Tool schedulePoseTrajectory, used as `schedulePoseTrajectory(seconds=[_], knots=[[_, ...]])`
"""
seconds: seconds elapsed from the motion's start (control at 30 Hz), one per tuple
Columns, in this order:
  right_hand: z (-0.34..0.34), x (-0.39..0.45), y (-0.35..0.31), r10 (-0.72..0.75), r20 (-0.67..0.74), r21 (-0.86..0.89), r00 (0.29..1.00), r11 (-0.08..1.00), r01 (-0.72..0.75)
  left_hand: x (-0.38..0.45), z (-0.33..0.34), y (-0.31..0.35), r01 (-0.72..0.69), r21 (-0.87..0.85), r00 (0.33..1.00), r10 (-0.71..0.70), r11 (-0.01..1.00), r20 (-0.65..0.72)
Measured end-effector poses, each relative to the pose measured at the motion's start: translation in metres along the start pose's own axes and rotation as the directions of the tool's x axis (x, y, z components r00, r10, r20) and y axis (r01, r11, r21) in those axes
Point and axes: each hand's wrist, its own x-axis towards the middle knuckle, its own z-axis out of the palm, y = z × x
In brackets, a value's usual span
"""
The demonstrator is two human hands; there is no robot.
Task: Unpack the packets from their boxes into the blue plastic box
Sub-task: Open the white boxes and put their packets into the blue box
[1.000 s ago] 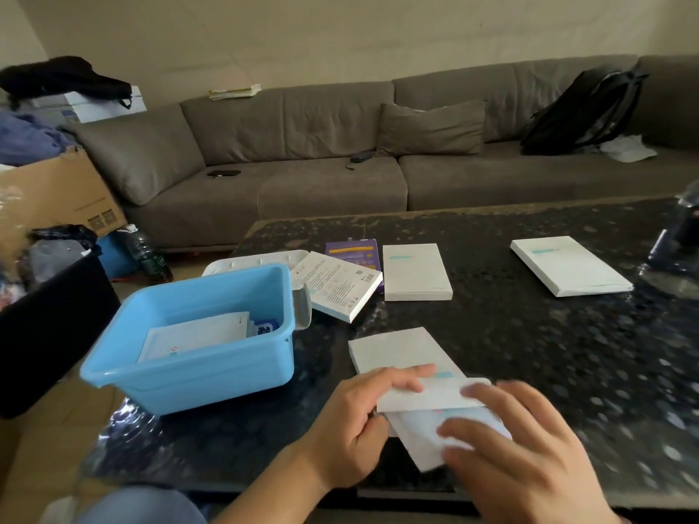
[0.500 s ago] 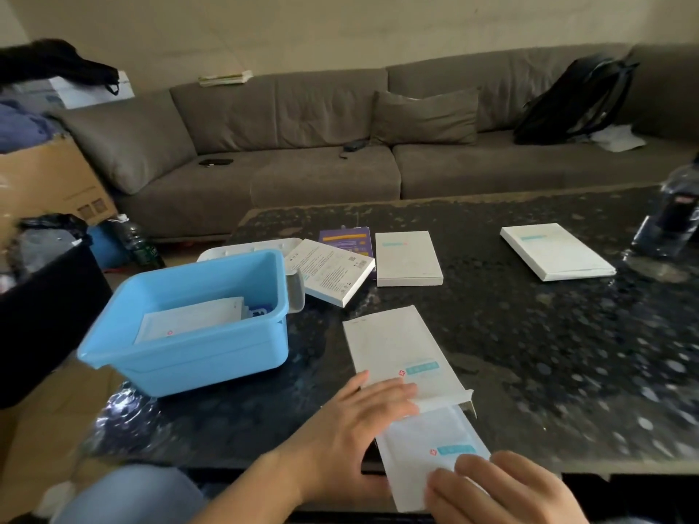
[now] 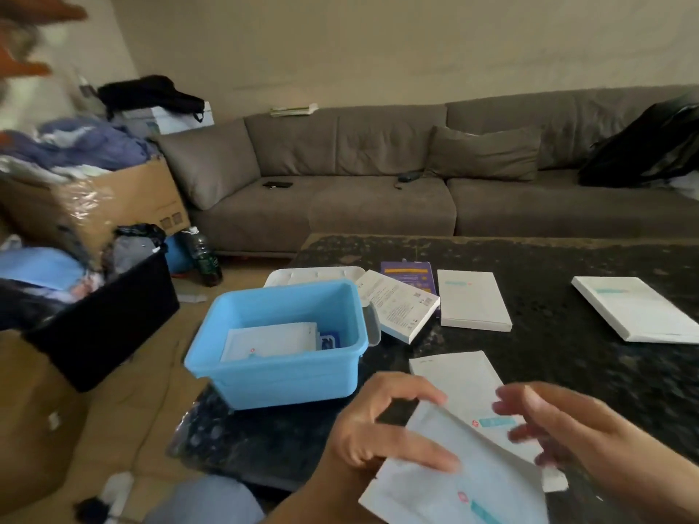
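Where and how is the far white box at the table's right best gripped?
The far white box lies flat and thin on the dark table, apart from the other boxes. Probably best pinched across its near long edge, coming from the person's side, thumb on top and fingers slid under.

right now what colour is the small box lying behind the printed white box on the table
Purple, with an orange band across its top: the small box shows best in the head view.

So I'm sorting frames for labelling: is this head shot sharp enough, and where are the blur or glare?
Head view: dim, flat indoor light; the right hand is motion-blurred, the left hand softer-edged on the white paper packet; the far left edge is smeared; the light blue plastic box reads sharp; glare on the taped brown cardboard carton; wide-angle bending at the edges.
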Motion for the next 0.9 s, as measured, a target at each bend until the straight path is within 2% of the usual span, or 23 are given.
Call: schedulePoseTrajectory(seconds=[0.03, 0.07, 0.13, 0.23, 0.3, 0.37, 0.4, 0.47, 0.53, 0.57, 0.63, 0.7, 0.8, 0.9], knots=[[-0.002, 0.015, -0.005, 0.09, 0.099, 0.07, 0.991, 0.993, -0.097, 0.003, -0.01, 0.002, -0.014, -0.025, 0.999, 0.013, 1.0, -0.04], [0.003, 0.023, -0.01, 0.121, 0.305, 0.126, 0.944, 0.978, -0.166, 0.005, -0.018, 0.001, -0.057, -0.006, 0.996, 0.056, 0.998, -0.074], [0.02, 0.039, -0.024, 0.097, 0.47, 0.242, 0.877, 0.942, -0.234, 0.006, -0.038, -0.004, -0.066, -0.005, 0.994, 0.066, 0.998, -0.091], [0.046, 0.063, -0.049, 0.002, 0.591, 0.307, 0.806, 0.924, -0.228, 0.015, -0.072, -0.013, -0.04, 0.007, 0.997, 0.041, 0.999, -0.069], [0.057, 0.082, -0.069, -0.006, 0.611, 0.321, 0.792, 0.916, -0.241, 0.03, -0.097, -0.011, 0.081, 0.026, 0.996, -0.079, 0.996, -0.051], [0.068, 0.095, -0.091, -0.014, 0.519, 0.323, 0.855, 0.929, -0.181, 0.044, -0.131, -0.013, 0.294, 0.018, 0.955, -0.293, 0.956, -0.038], [0.073, 0.101, -0.101, -0.021, 0.436, 0.326, 0.9, 0.935, -0.137, 0.047, -0.151, -0.018, 0.312, 0.014, 0.947, -0.31, 0.95, -0.079], [0.083, 0.12, -0.116, -0.046, 0.231, 0.276, 0.972, 0.961, -0.02, 0.049, -0.191, -0.031, 0.311, 0.11, 0.929, -0.278, 0.944, -0.244], [0.096, 0.142, -0.125, -0.048, 0.052, 0.169, 0.998, 0.985, 0.038, 0.05, -0.222, -0.044, 0.347, 0.239, 0.907, -0.26, 0.907, -0.331], [0.105, 0.154, -0.127, -0.044, -0.008, 0.111, 0.999, 0.993, 0.044, 0.058, -0.232, -0.044, 0.348, 0.289, 0.911, -0.249, 0.892, -0.329], [0.124, 0.174, -0.127, -0.047, -0.065, 0.002, 0.997, 0.999, 0.047, 0.068, -0.236, -0.049, 0.368, 0.395, 0.926, -0.293, 0.842, -0.238], [0.146, 0.187, -0.126, -0.032, -0.058, -0.068, 0.998, 0.997, 0.028, 0.074, -0.231, -0.057, 0.383, 0.544, 0.91, -0.407, 0.746, -0.082], [0.172, 0.203, -0.116, 0.03, -0.012, -0.094, 0.999, 0.995, -0.031, 0.071, -0.22, -0.079, 0.364, 0.684, 0.809, -0.578, 0.632, 0.103], [0.186, 0.214, -0.102, 0.068, 0.012, -0.151, 0.998, 0.986, -0.066, 0.064, -0.213, -0.098, 0.381, 0.733, 0.707, -0.689, 0.564, 0.163]])
